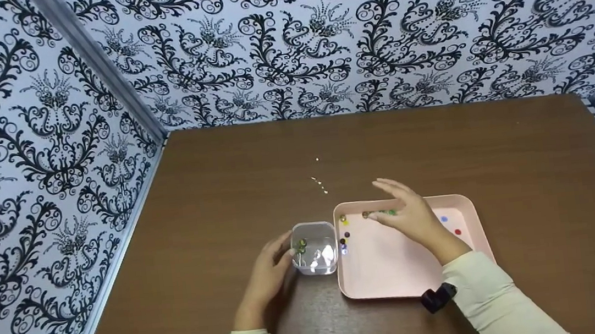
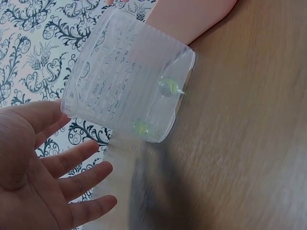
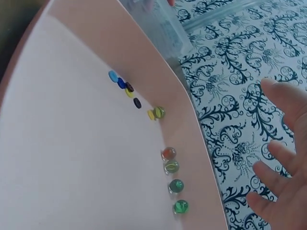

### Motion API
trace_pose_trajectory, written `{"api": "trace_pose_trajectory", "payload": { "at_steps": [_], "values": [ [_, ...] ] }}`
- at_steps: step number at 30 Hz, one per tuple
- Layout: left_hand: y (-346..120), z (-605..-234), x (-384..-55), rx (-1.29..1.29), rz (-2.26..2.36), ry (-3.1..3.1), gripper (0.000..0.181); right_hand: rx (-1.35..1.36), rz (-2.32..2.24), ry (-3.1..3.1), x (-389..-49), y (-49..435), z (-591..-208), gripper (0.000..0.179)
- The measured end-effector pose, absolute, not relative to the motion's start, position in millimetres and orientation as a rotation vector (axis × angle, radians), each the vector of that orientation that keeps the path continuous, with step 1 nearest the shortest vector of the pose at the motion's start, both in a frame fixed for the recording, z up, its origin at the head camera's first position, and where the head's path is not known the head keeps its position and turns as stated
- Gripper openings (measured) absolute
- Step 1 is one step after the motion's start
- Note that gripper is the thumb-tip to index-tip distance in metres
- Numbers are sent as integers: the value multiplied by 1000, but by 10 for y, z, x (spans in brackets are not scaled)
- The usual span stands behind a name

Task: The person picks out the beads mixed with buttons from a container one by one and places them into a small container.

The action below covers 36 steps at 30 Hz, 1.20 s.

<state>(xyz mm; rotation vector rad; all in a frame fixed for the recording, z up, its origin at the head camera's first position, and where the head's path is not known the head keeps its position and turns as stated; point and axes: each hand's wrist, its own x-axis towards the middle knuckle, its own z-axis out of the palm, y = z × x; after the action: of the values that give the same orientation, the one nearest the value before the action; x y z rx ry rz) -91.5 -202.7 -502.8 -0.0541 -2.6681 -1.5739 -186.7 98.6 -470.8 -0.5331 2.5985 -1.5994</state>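
Observation:
A clear plastic container (image 1: 314, 248) stands on the table with green-yellow marbles (image 2: 168, 87) at its bottom. My left hand (image 1: 269, 269) is at its left side, thumb and forefinger by the rim, the other fingers spread apart in the left wrist view. Above the far part of a pink tray (image 1: 387, 279), my right hand (image 1: 410, 216) hovers with fingers extended and nothing in its grasp. Several marbles (image 3: 176, 186), green and reddish, lie along the tray's far wall. Small flat discs (image 3: 137, 103) in blue, yellow and black lie near its left wall.
The tray stands right beside the container on a brown wooden table (image 1: 222, 186). A blue disc (image 1: 444, 219) and a red disc (image 1: 458, 232) lie in the tray's right part. Patterned walls (image 1: 306, 39) rise behind the table and at its sides.

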Motion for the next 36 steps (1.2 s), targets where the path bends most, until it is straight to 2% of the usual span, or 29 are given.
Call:
{"api": "trace_pose_trajectory", "payload": {
  "at_steps": [23, 36],
  "values": [
    [-2024, -5010, -917, -67, -1600, -2641, 40, -301, -1889, 2322, -1982, 1186, -4739, 59],
    [-2028, -5012, -910, -55, -1602, -2648, 40, -269, -1963, 2253, -2020, 1238, -4797, 58]
  ]
}}
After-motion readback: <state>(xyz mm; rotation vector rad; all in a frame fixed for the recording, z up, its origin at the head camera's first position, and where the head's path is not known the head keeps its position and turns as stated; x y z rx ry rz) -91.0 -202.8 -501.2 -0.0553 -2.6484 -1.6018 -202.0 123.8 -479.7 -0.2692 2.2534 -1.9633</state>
